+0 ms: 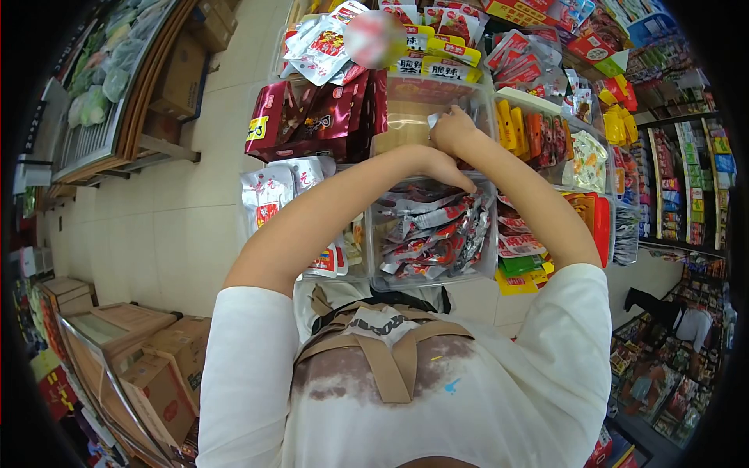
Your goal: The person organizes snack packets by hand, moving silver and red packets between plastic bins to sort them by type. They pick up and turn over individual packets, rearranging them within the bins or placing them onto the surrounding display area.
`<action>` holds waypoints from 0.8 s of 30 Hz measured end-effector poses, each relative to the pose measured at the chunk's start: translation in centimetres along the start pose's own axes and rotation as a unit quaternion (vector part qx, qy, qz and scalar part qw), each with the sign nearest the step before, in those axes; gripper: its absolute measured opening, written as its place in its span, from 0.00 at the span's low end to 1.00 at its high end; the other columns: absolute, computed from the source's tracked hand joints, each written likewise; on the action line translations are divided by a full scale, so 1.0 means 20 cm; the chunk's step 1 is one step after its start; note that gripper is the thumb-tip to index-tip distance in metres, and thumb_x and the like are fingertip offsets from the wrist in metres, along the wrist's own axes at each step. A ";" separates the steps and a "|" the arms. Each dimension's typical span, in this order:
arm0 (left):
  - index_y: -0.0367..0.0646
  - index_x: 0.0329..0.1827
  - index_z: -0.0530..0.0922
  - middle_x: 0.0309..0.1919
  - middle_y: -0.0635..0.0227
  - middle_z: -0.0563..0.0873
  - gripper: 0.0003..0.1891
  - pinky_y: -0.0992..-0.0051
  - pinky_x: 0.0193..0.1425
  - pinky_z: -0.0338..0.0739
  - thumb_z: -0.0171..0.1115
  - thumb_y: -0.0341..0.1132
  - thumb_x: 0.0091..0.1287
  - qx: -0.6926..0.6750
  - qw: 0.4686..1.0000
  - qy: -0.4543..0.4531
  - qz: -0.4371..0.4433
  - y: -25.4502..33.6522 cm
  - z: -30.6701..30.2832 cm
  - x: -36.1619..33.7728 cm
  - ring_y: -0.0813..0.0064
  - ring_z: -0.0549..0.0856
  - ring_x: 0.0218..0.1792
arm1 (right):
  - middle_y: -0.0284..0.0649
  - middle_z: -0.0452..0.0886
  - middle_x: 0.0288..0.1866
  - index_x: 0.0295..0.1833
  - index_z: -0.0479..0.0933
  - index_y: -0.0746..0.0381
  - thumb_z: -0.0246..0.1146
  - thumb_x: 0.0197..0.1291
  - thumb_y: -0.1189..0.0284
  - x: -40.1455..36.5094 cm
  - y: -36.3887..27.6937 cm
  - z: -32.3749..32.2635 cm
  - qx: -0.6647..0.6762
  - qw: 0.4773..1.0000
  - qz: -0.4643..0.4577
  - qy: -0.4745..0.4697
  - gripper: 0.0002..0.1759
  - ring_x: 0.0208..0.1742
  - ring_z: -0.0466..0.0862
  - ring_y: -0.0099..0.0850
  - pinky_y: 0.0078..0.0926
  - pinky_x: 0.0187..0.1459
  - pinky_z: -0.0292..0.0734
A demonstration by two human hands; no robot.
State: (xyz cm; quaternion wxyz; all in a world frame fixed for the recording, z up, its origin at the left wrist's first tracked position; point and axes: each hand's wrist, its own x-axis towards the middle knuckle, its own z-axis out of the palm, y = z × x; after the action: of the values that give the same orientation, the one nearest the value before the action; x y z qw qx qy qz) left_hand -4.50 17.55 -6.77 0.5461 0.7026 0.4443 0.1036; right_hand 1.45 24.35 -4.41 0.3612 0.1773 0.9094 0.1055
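Note:
My right hand (452, 131) reaches into a nearly bare clear plastic bin (402, 92), its fingers curled together around a small pale edge I cannot identify. Under my right forearm, my left hand (446, 167) lies at the rim of the nearer bin. One of its digits points toward the silver-and-red snack packets (429, 230) heaped there; the other fingers are hidden behind the right wrist. Left of the bare bin stand dark red snack bags (328, 113). Yellow packets (511, 129) and red ones line the bin on the right.
White pouches (269, 195) fill a bin at the left. Yellow-and-black packets (441, 58) stand behind the bare bin. Cardboard boxes (160, 374) sit at the lower left, beside a vegetable rack (109, 86). Another person (690, 324) bends near shelves at the right.

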 end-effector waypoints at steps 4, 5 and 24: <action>0.36 0.59 0.69 0.51 0.52 0.78 0.33 0.68 0.63 0.64 0.60 0.52 0.57 0.144 0.977 -0.032 -0.151 0.24 -0.06 -0.16 0.59 0.74 0.57 | 0.37 0.82 0.49 0.44 0.82 0.54 0.56 0.55 0.67 0.02 0.01 0.07 -0.029 0.999 -0.005 0.037 0.13 0.55 0.77 0.32 0.43 0.60 0.56; 0.36 0.59 0.69 0.51 0.52 0.78 0.33 0.68 0.63 0.64 0.60 0.52 0.57 0.141 0.977 -0.031 -0.155 0.33 -0.07 -0.25 0.59 0.74 0.57 | 0.37 0.82 0.48 0.44 0.82 0.54 0.57 0.55 0.67 0.02 0.01 0.09 -0.036 0.998 -0.015 0.052 0.13 0.56 0.76 0.33 0.43 0.60 0.55; 0.37 0.50 0.76 0.47 0.61 0.81 0.16 0.70 0.54 0.70 0.61 0.30 0.58 -0.080 0.755 0.614 -0.217 0.09 0.30 -1.57 0.67 0.80 0.49 | 0.35 0.82 0.43 0.38 0.83 0.55 0.59 0.48 0.69 -0.03 -0.05 0.05 -0.047 0.994 -0.002 0.097 0.11 0.55 0.74 0.30 0.35 0.60 0.56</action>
State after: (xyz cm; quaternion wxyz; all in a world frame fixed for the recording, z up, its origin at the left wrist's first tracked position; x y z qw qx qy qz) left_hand -18.00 -9.67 3.16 0.2176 0.3266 0.8150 0.4264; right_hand 2.35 23.35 -5.13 0.2792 0.1474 0.9346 0.1638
